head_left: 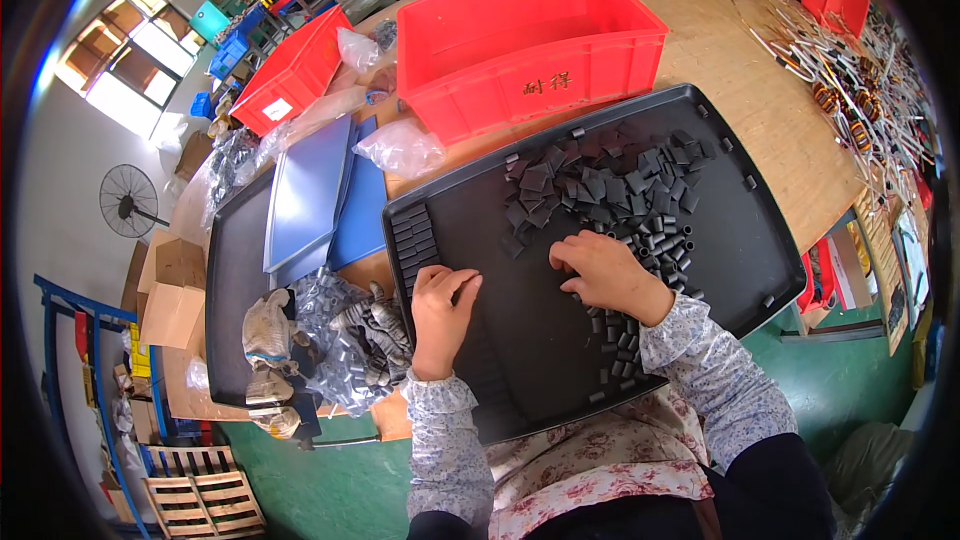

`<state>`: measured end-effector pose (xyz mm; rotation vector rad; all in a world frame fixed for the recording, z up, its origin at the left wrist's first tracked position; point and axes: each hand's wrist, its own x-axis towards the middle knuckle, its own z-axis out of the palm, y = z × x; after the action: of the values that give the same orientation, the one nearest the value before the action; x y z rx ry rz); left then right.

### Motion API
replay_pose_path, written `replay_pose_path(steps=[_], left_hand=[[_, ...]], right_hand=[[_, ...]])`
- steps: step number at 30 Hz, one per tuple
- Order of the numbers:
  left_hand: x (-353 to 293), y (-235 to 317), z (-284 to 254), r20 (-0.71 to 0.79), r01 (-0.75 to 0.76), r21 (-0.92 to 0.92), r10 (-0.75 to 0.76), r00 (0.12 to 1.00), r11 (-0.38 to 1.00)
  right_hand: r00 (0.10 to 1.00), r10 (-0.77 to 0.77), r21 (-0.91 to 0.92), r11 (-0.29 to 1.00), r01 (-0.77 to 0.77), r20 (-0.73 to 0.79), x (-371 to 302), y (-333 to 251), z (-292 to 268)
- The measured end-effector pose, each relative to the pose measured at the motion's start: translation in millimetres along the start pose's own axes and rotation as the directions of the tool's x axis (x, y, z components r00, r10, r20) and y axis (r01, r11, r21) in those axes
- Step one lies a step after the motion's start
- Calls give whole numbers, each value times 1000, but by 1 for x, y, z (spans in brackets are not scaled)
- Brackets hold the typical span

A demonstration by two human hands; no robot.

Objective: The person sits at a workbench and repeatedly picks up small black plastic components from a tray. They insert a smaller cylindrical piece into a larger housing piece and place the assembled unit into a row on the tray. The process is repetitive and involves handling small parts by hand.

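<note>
Black ferrite-like pieces (610, 195) heap on the tray (740, 240); the right hand (605, 275) lies spread over them, the left hand (440, 310) curls by a lined-up row (413, 240) (grip unclear). Light, rigid, probably brittle; pinch by the sides.

Small dark blocks (610, 195) (loosely heaped) on black tray (740, 240)

My left hand (441, 312) flat on black tray (745, 240), fingertips touching row of dark blocks (414, 237) at tray's left edge. My right hand (603, 273) palm down, fingers curled on loose pile of dark pieces (610, 190) mid-tray. Red bin (525, 45) far, just behind tray. Blue lids (318, 190) left. Bag of small parts (352, 335) near left.
</note>
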<state>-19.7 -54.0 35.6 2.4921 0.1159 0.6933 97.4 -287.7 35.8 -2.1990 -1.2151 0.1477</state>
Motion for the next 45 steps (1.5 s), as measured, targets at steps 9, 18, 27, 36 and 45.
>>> replay_pose_path(steps=[9,18,27,36,45], left_hand=[[-5,38,22,177,-63,-258,111,978,964],[-10,21,14,365,234,-582,-7,931,779],[-6,44,25,397,443,-749,-202,895,493],[-12,30,25,543,542,-648,-174,821,535],[-12,32,26,545,546,-712,-142,826,442]], right_hand=[[998,3,476,879,27,-63,6,-14,14],[897,36,-272,947,-172,-440,5,19,-25],[942,149,91,988,-127,-300,5,14,-5],[976,203,685,722,-98,-74,6,-17,-5],[979,-39,758,628,178,-198,7,-32,6]])
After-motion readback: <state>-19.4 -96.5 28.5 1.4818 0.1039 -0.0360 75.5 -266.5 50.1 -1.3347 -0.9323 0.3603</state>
